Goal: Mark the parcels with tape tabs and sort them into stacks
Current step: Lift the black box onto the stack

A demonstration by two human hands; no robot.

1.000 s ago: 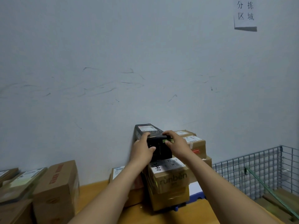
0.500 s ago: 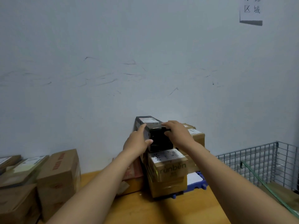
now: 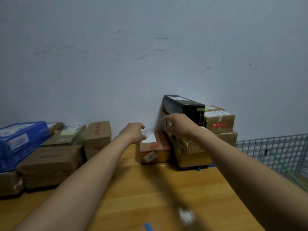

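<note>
A black parcel (image 3: 185, 108) with a white label and a green tape tab lies on top of a stack of cardboard parcels (image 3: 191, 150) against the wall. My right hand (image 3: 177, 125) hovers just in front of that stack with loosely curled fingers and holds nothing. My left hand (image 3: 133, 132) hangs in the air over a low brown parcel (image 3: 155, 147) to the left of the stack, fingers relaxed and empty. A further stack (image 3: 219, 121) stands behind on the right.
A row of cardboard parcels (image 3: 50, 157) and a blue box (image 3: 18, 142) fills the left of the wooden table (image 3: 150, 189). A wire basket (image 3: 275, 150) stands at the right. A blue scrap (image 3: 148, 227) and a white blur lie near the front edge.
Both hands have let go of the black parcel and drawn back from it; it now rests on the stack. The view has tilted down and swung left.
</note>
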